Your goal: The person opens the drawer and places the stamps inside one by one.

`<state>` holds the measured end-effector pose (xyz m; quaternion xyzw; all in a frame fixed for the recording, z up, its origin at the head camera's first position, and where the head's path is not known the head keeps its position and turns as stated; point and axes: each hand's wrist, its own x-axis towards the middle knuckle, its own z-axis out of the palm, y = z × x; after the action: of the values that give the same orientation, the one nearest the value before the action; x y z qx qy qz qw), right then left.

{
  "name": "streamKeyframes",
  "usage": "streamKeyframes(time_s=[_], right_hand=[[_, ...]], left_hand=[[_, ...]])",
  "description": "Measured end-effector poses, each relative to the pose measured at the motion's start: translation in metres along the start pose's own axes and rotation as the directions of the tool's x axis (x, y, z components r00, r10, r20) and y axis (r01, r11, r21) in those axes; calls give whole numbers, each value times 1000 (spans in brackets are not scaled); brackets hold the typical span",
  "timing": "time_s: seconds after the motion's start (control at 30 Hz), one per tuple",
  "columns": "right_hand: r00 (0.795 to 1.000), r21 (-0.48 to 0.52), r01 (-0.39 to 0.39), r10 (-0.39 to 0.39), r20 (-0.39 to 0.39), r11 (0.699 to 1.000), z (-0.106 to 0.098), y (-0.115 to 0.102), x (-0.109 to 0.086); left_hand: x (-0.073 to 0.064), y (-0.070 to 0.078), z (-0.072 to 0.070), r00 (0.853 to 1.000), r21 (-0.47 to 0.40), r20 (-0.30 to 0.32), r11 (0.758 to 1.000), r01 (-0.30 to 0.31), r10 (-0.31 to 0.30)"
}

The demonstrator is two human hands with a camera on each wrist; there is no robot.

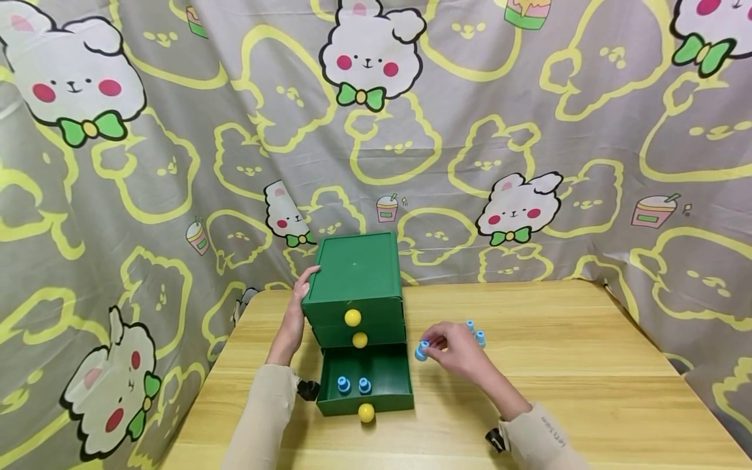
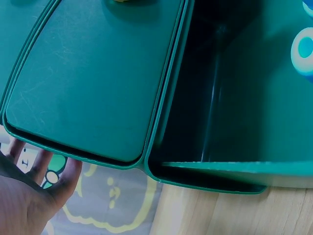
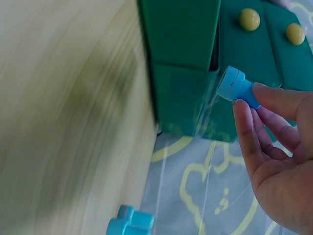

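A green drawer cabinet [image 1: 358, 267] with yellow round knobs stands on the table, its bottom drawer [image 1: 388, 372] pulled out. Two small blue stepped pieces [image 1: 343, 385] stand upright inside that drawer. My left hand [image 1: 292, 326] rests against the cabinet's left side, fingers straight along it near the top edge. Between thumb and fingertips, my right hand [image 1: 455, 349] pinches another blue stepped piece [image 3: 234, 87], just right of the open drawer. In the right wrist view this piece is tilted, wide end away from the palm.
More blue pieces [image 1: 480, 338] are on the wooden table [image 1: 587, 378] behind the right hand. A patterned curtain [image 1: 446, 143] hangs behind the table and along its left side. The upper two drawers are closed, with knobs [image 1: 352, 318] sticking out.
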<state>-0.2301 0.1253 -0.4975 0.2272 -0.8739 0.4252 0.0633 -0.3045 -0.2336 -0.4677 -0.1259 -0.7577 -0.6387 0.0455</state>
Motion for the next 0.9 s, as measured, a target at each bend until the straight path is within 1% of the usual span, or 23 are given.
streamKeyframes(time_s=[0.17,0.27,0.6,0.9], right_hand=[[999,7,51,-51,15,999,8,-11,2],[998,2,60,-60,17,998,14,-17,3],[998,50,48,-50,47,998,34,-32,6],[996,51,26,-30,87,998,49,-37,9]], left_hand=[[0,0,0,1000,-4,-4,1000,-7,6],[0,0,0,1000,-9,-3,1000,-11,10],[-1,1,1,1000,-14,-7,1000,-7,7],[0,0,1,1000,-19,-6,1000,-14,14]])
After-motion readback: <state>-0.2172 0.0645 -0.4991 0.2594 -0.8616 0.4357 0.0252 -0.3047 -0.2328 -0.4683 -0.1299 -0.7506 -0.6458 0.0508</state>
